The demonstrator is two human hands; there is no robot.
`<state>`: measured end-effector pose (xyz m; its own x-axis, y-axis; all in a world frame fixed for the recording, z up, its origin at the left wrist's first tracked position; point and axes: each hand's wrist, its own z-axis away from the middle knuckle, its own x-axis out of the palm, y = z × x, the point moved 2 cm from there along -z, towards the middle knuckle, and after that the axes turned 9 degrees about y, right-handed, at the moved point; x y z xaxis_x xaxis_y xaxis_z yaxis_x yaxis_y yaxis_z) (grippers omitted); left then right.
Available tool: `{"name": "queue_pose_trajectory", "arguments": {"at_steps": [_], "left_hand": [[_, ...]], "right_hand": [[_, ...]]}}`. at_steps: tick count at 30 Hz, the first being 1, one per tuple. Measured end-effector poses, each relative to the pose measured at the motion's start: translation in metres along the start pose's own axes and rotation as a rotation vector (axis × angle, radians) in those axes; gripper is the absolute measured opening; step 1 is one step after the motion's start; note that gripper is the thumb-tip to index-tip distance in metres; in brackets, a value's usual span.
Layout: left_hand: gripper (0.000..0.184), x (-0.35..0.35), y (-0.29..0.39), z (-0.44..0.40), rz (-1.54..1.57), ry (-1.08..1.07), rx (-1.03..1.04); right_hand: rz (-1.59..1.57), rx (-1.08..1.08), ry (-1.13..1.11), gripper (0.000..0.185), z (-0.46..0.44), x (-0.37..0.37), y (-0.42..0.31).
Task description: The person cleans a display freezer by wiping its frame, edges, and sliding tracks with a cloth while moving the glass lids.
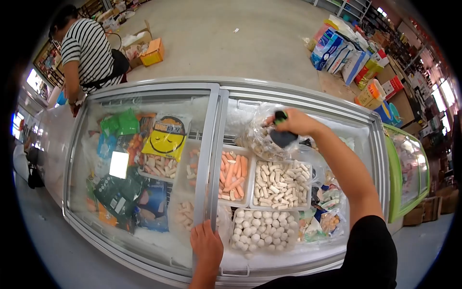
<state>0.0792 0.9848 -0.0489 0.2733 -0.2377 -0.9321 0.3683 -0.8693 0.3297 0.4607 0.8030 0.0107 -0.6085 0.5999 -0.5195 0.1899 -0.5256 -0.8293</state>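
Note:
My right hand (294,123) is closed on the handle of a black scoop (283,138), over a clear plastic bag (260,137) at the back of the open half of a chest freezer (293,96). My left hand (207,243) rests on the front part of the sliding glass lid's frame (210,192), fingers bent over its edge. Below the bag, in the freezer, lie a tray of orange sticks (234,174), a tray of pale short rolls (281,185) and a tray of white balls (264,230).
Under the closed glass lie a yellow packet (167,137) and green bags (120,123). A person in a striped shirt (91,50) bends at the back left. Stacked packages (344,55) stand behind, and a green-edged freezer (406,168) adjoins at right.

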Motion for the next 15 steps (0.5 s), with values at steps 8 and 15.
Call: {"name": "queue_pose_trajectory", "arguments": {"at_steps": [8, 15], "left_hand": [[0.039, 0.007, -0.004, 0.001, 0.036, 0.03, -0.038], [0.038, 0.007, -0.006, 0.001, 0.083, 0.032, -0.031]], "right_hand": [[0.363, -0.351, 0.547, 0.032, -0.171, 0.066, 0.019], [0.633, -0.51, 0.683, 0.034, -0.164, 0.108, 0.036]]}}
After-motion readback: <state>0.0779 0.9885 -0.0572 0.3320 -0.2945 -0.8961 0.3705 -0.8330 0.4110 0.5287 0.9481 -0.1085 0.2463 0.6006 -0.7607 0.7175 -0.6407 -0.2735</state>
